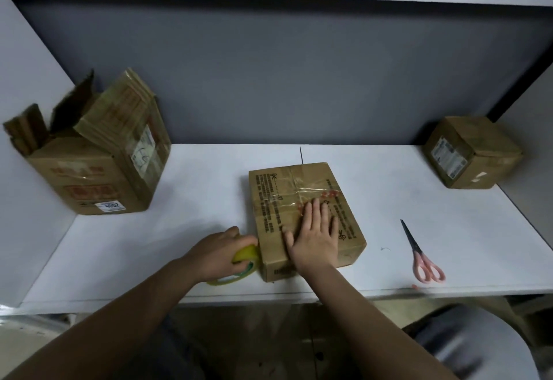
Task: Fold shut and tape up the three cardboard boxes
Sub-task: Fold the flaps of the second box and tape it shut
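- Pressing flat on the top of the middle cardboard box (305, 215), the right hand (314, 236) lies with fingers straight and spread, palm down over the closed flaps; it holds nothing.
- Curled around one yellow roll of tape (244, 260), the left hand (221, 252) grips it just beside the near left corner of that same box, down on the white table (194, 200).
- Three cardboard boxes are in sight, counted: one under the right hand, one far off beyond the left hand, one far off beyond the right hand.
- The open box (92, 164), well apart to the left of the left hand against the side wall, has its flaps standing up and apart.
- The small closed box (472, 152), well apart to the right of the right hand in the far corner, sits with its top shut; a white label shows on its side.
- The middle box has shiny clear tape across its top, with red marks just past the fingertips of the right hand.
- One pair of scissors (420, 254) with pink handles lies to the right of the right hand, near the table's front edge, blades pointing away, apart from every box.
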Tool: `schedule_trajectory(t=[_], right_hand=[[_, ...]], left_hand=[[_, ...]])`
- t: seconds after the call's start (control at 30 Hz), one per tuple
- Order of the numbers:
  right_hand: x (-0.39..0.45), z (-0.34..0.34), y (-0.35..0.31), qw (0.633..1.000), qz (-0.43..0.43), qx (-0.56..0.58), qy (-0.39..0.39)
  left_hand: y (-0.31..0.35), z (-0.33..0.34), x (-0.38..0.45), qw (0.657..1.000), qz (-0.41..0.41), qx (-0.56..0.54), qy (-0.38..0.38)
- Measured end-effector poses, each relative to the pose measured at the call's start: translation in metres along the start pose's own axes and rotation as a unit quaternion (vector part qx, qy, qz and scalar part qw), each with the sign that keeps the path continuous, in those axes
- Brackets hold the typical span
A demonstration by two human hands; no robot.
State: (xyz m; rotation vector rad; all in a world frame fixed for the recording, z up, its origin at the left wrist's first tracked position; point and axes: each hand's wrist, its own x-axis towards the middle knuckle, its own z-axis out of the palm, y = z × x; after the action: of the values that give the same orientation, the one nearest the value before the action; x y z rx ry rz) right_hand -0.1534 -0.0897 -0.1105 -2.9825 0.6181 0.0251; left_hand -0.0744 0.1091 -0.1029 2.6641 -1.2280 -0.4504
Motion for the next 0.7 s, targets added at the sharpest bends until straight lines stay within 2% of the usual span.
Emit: schedule_trajectory(t=[0.3,0.53,0.7], right_hand=[[-0.017,-0.004,-0.005,0.99,-0.137,0.018,0.006],[-0.03,-0.002,-0.007,0.991,-0.125,-0.05,-0.018],[-0.023,-0.008,-0.003,0.993,-0.119,-0.024,-0.002]], left_hand=[[0.005,0.007,-0.007,0.999,-0.013,-0.026,0.03],[-0.002,0.008,-0.013,0.999,-0.004,-0.005,0.041],[0.001,0.004,-0.019,0.998,-0.001,-0.025,0.058]])
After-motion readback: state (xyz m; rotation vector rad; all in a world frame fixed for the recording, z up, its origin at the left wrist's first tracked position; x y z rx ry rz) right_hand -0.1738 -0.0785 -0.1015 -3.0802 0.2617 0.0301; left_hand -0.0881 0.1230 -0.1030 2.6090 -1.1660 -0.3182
